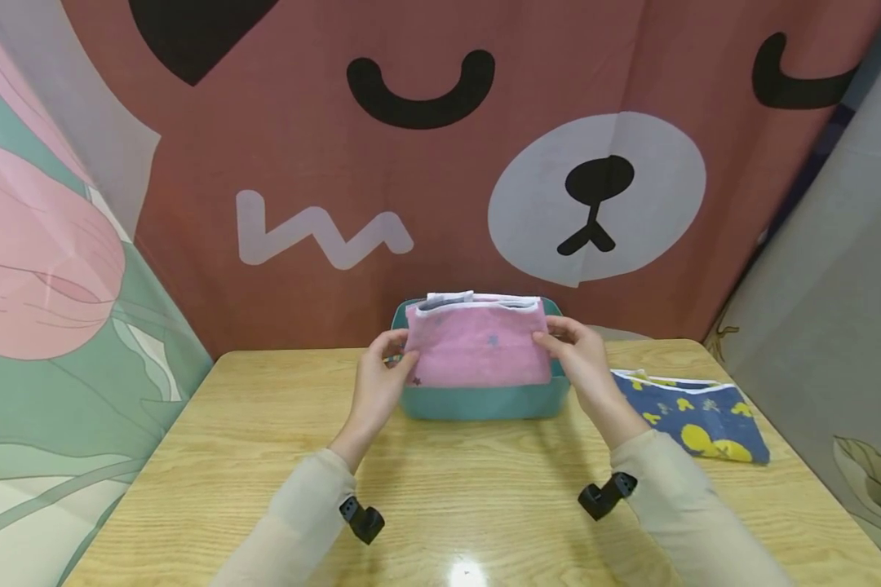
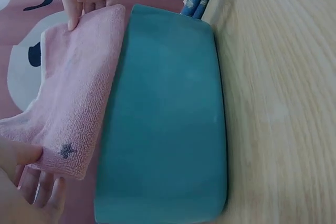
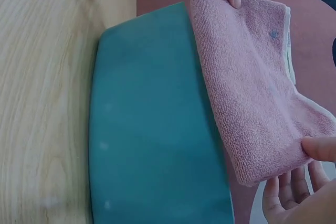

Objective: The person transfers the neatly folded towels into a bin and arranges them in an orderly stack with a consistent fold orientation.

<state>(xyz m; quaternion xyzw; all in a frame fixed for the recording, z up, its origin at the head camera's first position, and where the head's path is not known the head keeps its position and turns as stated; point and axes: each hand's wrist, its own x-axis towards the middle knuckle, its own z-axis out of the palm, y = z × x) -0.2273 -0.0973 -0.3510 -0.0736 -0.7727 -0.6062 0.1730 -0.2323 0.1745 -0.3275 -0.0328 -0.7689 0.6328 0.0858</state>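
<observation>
A folded pink towel [image 1: 477, 346] with white edging and small stars is held up over a teal bin [image 1: 484, 403]. My left hand [image 1: 385, 379] pinches its left side, thumb in front and fingers behind. At the opposite side my right hand [image 1: 580, 359] pinches it the same way. Both wrist views show the towel's lower fold at the bin's rim, above the bin's smooth front wall [image 2: 163, 114]. What the bin holds is hidden behind the towel.
A folded blue towel with yellow figures [image 1: 697, 416] lies on the wooden table [image 1: 279, 440], right of the bin and partly behind my right forearm. A curtain with a bear print [image 1: 440, 171] hangs close behind the table's far edge.
</observation>
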